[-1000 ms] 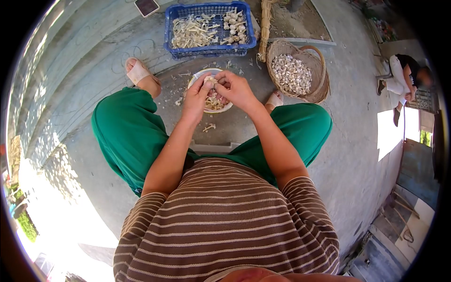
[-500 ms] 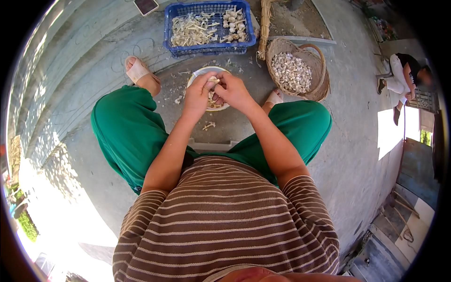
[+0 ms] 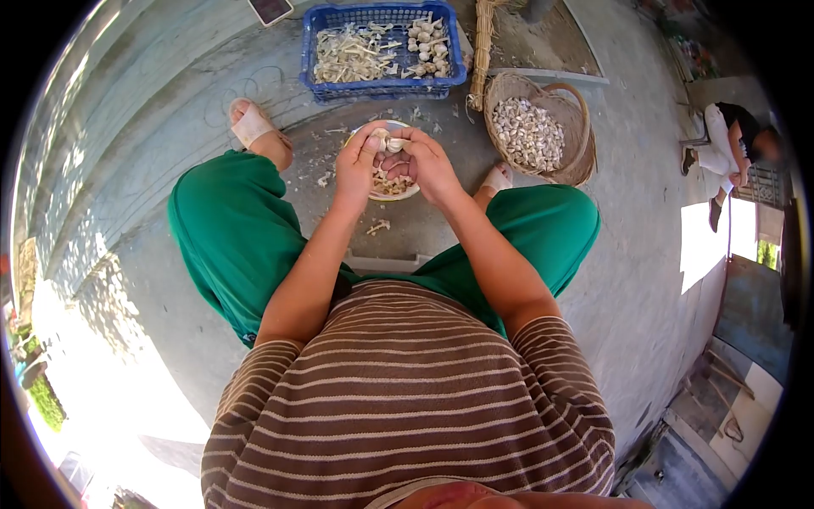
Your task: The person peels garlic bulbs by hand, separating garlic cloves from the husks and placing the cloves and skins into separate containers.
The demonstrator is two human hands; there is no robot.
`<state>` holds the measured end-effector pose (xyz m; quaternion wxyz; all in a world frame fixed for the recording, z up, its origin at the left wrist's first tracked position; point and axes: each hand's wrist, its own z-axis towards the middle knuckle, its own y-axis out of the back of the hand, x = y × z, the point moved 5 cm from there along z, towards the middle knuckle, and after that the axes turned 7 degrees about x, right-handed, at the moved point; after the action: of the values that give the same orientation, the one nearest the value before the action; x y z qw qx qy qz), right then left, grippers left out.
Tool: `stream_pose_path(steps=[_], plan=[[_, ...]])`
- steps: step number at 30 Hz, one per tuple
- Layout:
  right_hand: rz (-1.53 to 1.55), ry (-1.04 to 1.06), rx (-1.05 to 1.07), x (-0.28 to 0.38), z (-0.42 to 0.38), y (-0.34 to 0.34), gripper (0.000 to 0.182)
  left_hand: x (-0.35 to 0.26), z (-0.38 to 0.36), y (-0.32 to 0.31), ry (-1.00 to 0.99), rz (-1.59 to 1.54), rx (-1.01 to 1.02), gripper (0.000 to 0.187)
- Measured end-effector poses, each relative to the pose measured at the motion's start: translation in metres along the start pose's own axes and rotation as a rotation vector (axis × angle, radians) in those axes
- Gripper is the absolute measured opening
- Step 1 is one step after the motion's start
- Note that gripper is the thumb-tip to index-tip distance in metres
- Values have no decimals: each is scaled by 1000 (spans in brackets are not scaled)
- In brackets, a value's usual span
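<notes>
Both hands pinch pale garlic (image 3: 394,144) at the upper centre of the frame, over a bowl (image 3: 397,198).
The left hand (image 3: 356,165) grips garlic between thumb and fingers; the right hand (image 3: 434,170) closes thumb and forefinger on its right side, other fingers curled beneath. Whether the pale pieces are joined cannot be told; the hands hide most of the bowl, leaving its lower rim and some cloves (image 3: 386,184) visible. A dark-screened device (image 3: 270,8) is cut off at the top edge, upper left. Compared with half a second ago, the hands sit slightly farther apart and more garlic shows between them, while the wicker basket (image 3: 566,176) at upper right remains full of cloves.
</notes>
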<state>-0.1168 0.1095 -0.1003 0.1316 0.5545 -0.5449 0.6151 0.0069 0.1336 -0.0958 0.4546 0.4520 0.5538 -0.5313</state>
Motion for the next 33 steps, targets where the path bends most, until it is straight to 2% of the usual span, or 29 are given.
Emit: stream_pose_path(steps=[2, 5, 7, 8, 10, 13, 16, 17, 21, 22, 23, 24, 26, 28, 33], plan=[[165, -9, 105, 5, -1, -6, 23, 1, 1, 1, 38, -68, 0, 26], [67, 19, 100, 2, 0, -3, 25, 1, 1, 1, 54, -95, -3, 29], [69, 34, 90, 1, 0, -3, 24, 6, 3, 1, 103, -297, -8, 30], [71, 50, 81, 1, 0, -2, 24, 8, 4, 1, 102, -297, -8, 30], [94, 81, 76, 5, -2, -7, 22, 14, 6, 3, 108, -576, -58, 31], [107, 123, 44, 3, 0, -6, 20, 18, 5, 3, 173, -674, -115, 29], [39, 165, -12, -2, 1, 3, 20, 17, 2, 1, 226, -822, -82, 25], [-18, 195, -42, -1, 1, 7, 21, 17, 1, 0, 226, -822, -82, 25], [-82, 205, -72, 3, 1, 8, 19, 10, 0, -9, 248, -478, -29, 18], [-208, 219, -112, 5, 0, 9, 19, 11, 0, -10, 266, -348, -28, 16], [-334, 232, -153, 7, -1, 9, 19, 12, 1, -9, 267, -348, -28, 16], [-334, 231, -154, 10, -3, 6, 19, 13, 1, -8, 267, -332, -41, 14], [-595, 304, -108, 21, -5, -4, 19, 16, 2, -6, 268, -319, -52, 11], [-548, 251, -66, 27, -8, -6, 18, 12, 5, -6, 232, -225, 16, 10], [-296, 140, 33, 22, -7, 3, 17, 3, 6, -11, 226, -281, 44, 8]])
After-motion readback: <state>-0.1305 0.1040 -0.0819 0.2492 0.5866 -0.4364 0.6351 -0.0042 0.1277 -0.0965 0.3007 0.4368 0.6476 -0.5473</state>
